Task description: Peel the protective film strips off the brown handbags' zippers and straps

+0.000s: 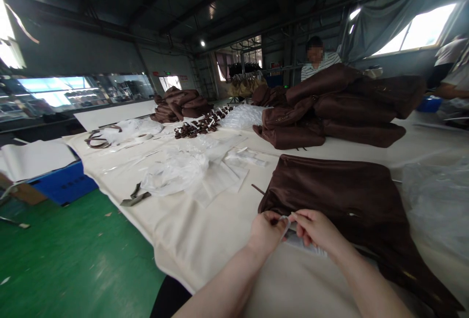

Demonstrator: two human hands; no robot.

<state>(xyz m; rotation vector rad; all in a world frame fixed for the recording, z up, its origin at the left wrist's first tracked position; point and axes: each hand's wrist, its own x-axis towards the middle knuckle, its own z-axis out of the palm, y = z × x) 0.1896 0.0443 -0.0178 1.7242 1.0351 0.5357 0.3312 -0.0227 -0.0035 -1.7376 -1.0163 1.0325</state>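
1. Plainly, in the head view, our left hand (269,230) pinched a pale strip (285,227) between thumb and fingers, at the near edge of the brown piece (337,186).
2. Our right hand (313,227) came to the strip's upper end with thumb and forefinger close together; we could not tell whether they truly gripped it or merely touched it.
3. Just below our fingers lay a packet (308,245), clear with a striped end; we could not see whether the strip belonged to it.
4. The brown piece lay flat on the table (205,244), mostly beyond and to the right of our hands, with a loose plastic sheet (176,174) well off to the left and a brown pile (340,108) behind.
5. We judged the step in hand to be fine fingertip work on the strip, not yet finished.
6. To our mind, the next move called for a steady left pinch and a sure right-hand hold on the strip's free end, without tugging the brown piece.
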